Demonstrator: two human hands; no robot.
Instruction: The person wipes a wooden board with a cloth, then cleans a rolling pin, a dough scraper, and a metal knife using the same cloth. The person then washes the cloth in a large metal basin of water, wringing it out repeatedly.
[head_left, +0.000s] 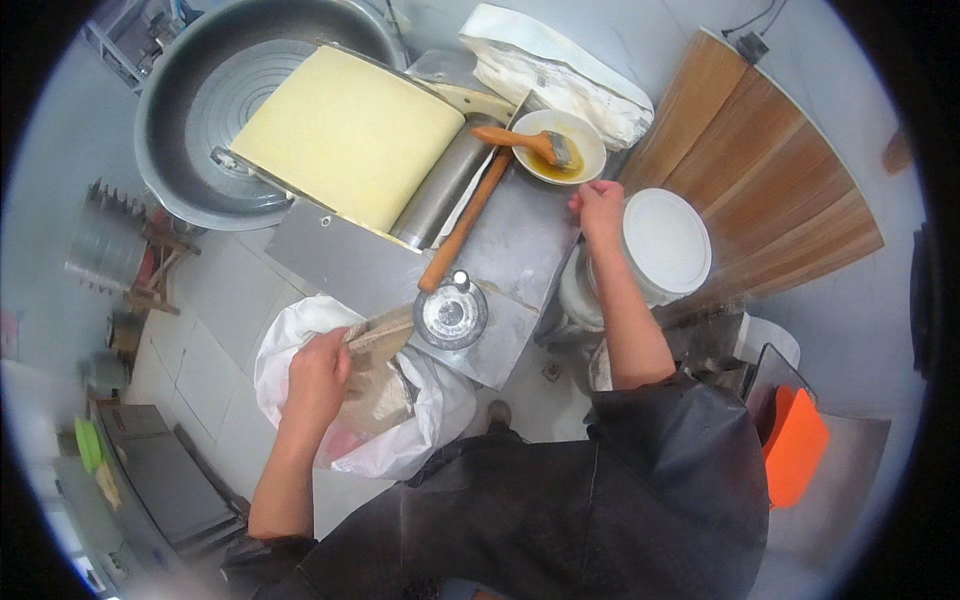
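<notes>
My left hand (321, 373) grips the edge of something tan and flat, perhaps a sack's rim or a brush (381, 334), above an open white plastic bag (442, 409). My right hand (601, 206), fingers curled, is at the metal table's edge, just below a white bowl (592, 139) of yellow liquid; whether it holds anything is unclear. A wooden-handled brush (514, 138) rests across the bowl. A wooden rolling pin (469, 225) lies beside the metal roller (442, 187) of a machine. A wide pale-yellow sheet, seemingly dough (345, 135), covers the machine's top. A round handwheel (451, 311) sits near the pin's lower end.
A large metal basin (169, 142) stands behind the machine at the upper left. White-lidded buckets (667, 240) are right of my right forearm, before a wooden panel (757, 172). A folded white sack (555, 67) lies behind the bowl. An orange sheet-like item (796, 450) is at the lower right.
</notes>
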